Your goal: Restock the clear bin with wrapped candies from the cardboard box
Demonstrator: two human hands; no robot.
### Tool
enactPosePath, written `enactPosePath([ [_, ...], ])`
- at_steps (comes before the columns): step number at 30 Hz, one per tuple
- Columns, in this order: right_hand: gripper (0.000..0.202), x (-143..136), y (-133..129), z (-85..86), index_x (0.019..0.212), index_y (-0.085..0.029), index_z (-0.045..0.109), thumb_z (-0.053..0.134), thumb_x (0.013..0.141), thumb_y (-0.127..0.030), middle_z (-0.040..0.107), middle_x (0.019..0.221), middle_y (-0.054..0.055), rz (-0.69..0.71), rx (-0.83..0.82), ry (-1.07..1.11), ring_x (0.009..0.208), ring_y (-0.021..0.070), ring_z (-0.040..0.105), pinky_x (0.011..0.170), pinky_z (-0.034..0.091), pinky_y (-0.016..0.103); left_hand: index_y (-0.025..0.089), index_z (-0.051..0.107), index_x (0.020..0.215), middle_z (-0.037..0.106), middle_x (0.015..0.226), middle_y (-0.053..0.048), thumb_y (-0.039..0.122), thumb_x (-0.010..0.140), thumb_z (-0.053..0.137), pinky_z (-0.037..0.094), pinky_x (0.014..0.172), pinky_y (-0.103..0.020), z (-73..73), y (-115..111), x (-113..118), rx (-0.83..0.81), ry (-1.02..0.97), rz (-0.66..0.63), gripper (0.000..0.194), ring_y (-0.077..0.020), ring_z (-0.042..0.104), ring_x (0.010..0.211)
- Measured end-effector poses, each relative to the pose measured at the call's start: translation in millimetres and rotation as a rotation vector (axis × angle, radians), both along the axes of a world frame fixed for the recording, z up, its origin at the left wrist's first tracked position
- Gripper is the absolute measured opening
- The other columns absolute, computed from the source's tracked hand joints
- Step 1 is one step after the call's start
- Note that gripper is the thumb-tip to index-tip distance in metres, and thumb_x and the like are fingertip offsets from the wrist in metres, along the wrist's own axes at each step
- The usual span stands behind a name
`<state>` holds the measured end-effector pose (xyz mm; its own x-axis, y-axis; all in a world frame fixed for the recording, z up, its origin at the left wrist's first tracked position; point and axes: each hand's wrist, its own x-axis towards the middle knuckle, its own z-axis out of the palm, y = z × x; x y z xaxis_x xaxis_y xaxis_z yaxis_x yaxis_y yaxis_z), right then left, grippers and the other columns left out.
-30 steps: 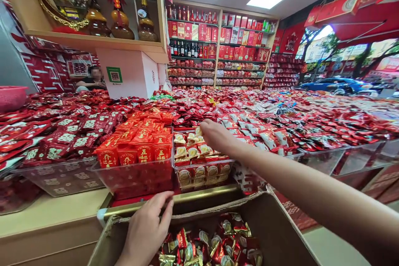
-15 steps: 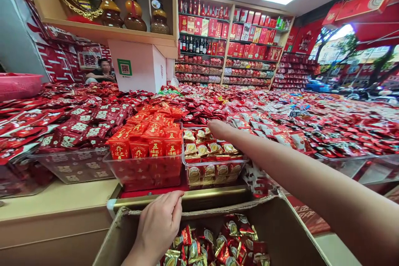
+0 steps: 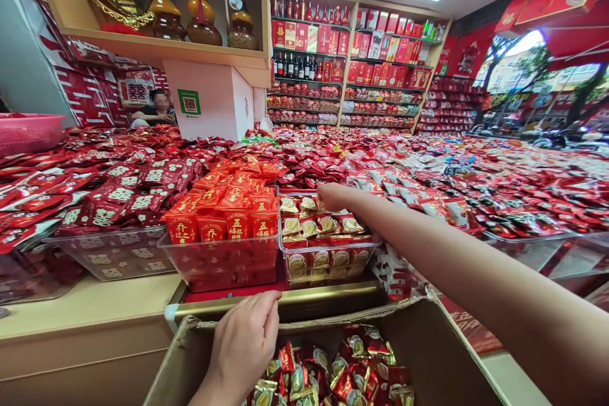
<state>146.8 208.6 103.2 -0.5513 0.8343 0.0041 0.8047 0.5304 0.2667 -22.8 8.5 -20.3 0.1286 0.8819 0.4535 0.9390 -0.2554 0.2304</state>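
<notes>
Left hand (image 3: 247, 339), hold indeterminable, is overlapping carton rim (image 3: 345, 321) at ten o'clock; right hand (image 3: 333, 198), hold hidden, is bordering gold packets (image 3: 328, 224) at twelve.

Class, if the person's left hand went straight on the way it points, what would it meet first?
The left hand would probably meet the gold-coloured rail first, though depth is hard to judge here.

Your right arm (image 3: 457, 266) stretches forward, right hand (image 3: 333, 198) fingers mostly hidden; your left hand (image 3: 248, 337) curls, back up.
</notes>
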Motion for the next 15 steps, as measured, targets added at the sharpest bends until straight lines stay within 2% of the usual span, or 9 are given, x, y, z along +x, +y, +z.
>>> enactPosePath([
  [7,0.043,-15.2,3.9,-7.4,0.114,-0.017,0.051,0.045,0.072,-0.011,0.059,0.106,0.009,0.049,-0.058,0.101,0.092,0.0194,0.056,0.068,0.042,0.022,0.024,0.057,0.091,0.069,0.087,-0.001,0.023,0.082,0.037,0.044,0.068,-0.027,0.8,0.2,0.7,0.000,0.014,0.006,0.022,-0.0191,0.063,0.079],
  [11,0.043,-19.6,8.8,-13.0,0.115,-0.019,0.049,0.042,0.074,-0.011,0.059,0.108,0.006,0.101,-0.041,0.144,0.094,0.0174,0.055,0.071,0.040,0.021,0.024,0.057,0.092,0.069,0.087,-0.001,0.023,0.082,0.038,0.044,0.068,-0.028,1.8,-0.7,0.9,-0.012,0.016,0.013,0.022,-0.0195,0.063,0.079],
  [15,0.040,-22.2,6.5,-11.0,0.114,-0.018,0.050,0.040,0.075,-0.012,0.059,0.107,0.006,0.116,-0.023,0.146,0.095,0.0167,0.054,0.073,0.039,0.020,0.023,0.057,0.093,0.069,0.088,-0.001,0.024,0.082,0.038,0.045,0.069,-0.028,2.1,-1.0,0.9,-0.019,0.017,0.011,0.022,-0.0192,0.063,0.080],
])
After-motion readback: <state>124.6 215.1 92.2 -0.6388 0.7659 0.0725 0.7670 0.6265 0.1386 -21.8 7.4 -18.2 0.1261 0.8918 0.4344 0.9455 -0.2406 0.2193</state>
